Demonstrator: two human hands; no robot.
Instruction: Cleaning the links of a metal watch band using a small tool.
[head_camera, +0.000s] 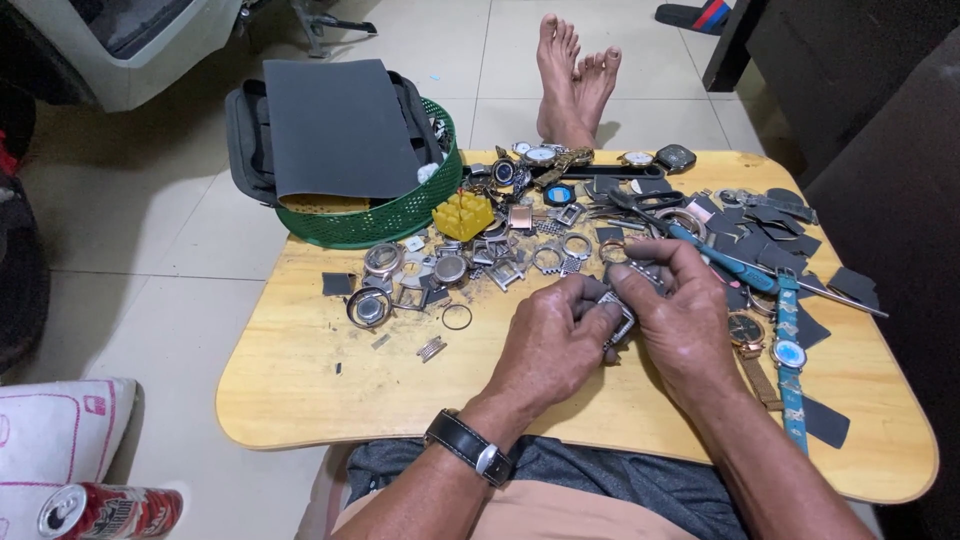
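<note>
A small wooden tabletop (300, 390) is sitting over the tiled floor (170, 240). Watch cases (368, 306), a yellow block (462, 215), scissors (640, 200), dark sandpaper scraps (790, 245) and a blue-strapped watch (789, 355) are lying on it.

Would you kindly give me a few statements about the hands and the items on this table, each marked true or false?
1. Both hands grip one small metal watch part between them. True: the left hand and right hand meet on the metal watch part.
2. The green basket is on the table's right side. False: the green basket sits at the far left corner of the wooden table.
3. A black wristwatch is worn on the left wrist. True: the black wristwatch is there.
4. The yellow block lies on the floor. False: the yellow block rests on the table beside the basket.
5. A watch with a blue strap lies right of the hands. True: the blue-strapped watch.
</note>
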